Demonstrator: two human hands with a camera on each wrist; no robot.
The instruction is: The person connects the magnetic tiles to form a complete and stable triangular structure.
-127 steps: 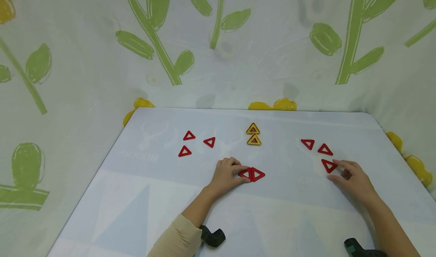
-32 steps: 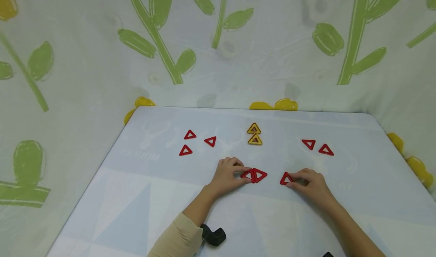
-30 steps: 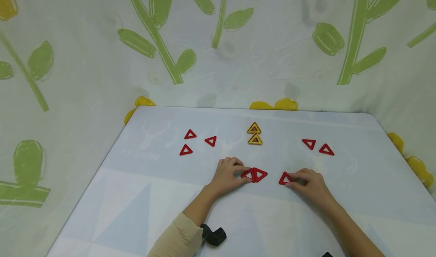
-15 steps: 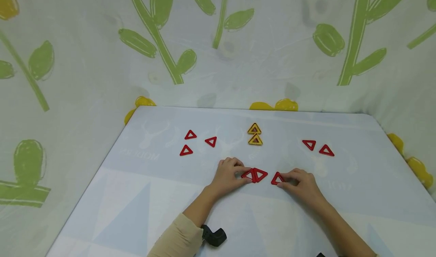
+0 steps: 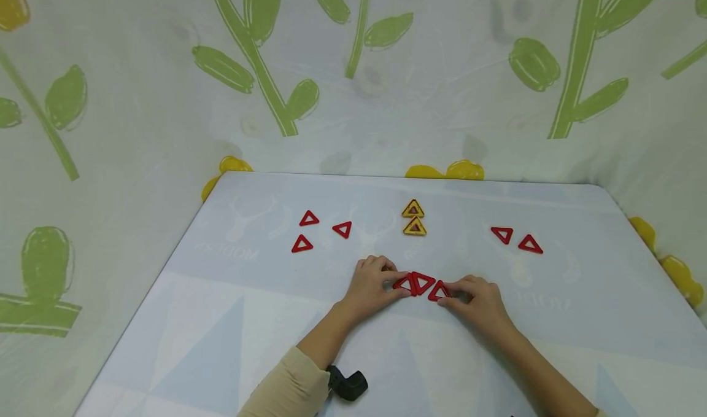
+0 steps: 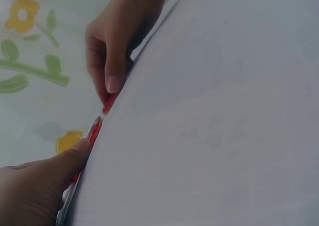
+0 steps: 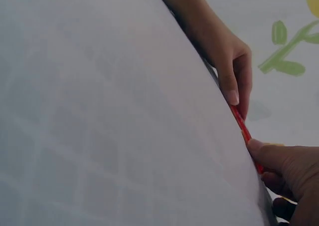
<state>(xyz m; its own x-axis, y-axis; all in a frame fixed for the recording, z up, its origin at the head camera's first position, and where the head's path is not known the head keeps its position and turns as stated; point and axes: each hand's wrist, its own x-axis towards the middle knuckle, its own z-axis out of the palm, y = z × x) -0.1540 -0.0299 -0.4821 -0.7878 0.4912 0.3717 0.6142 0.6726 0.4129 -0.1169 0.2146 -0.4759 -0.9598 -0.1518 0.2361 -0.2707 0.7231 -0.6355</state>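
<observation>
In the head view my left hand [image 5: 371, 287] pinches a red triangle tile [image 5: 405, 285] between thumb and forefinger near the table's middle. A second red triangle [image 5: 423, 283] lies against that tile's right edge. From the right, my right hand [image 5: 476, 300] pinches a third red triangle [image 5: 438, 292], close beside the second one; whether they touch is hard to tell. Both wrist views look along the tabletop, with the red pieces edge-on between the left hand [image 6: 42, 186] and right hand [image 6: 117, 41]. Fingers partly cover the two pinched tiles.
On the white-blue table [image 5: 248, 319], two yellow triangles [image 5: 414, 217] lie tip to base behind the hands. Several red triangles lie apart: three at left, by one triangle [image 5: 302, 244], and two at right, by another triangle [image 5: 531, 244]. A flower-patterned wall [image 5: 420, 116] rises behind.
My right hand has carried one red triangle from the right-hand group leftward, turning it, to beside the joined pair. My left hand has kept its pinch in nearly the same place.
</observation>
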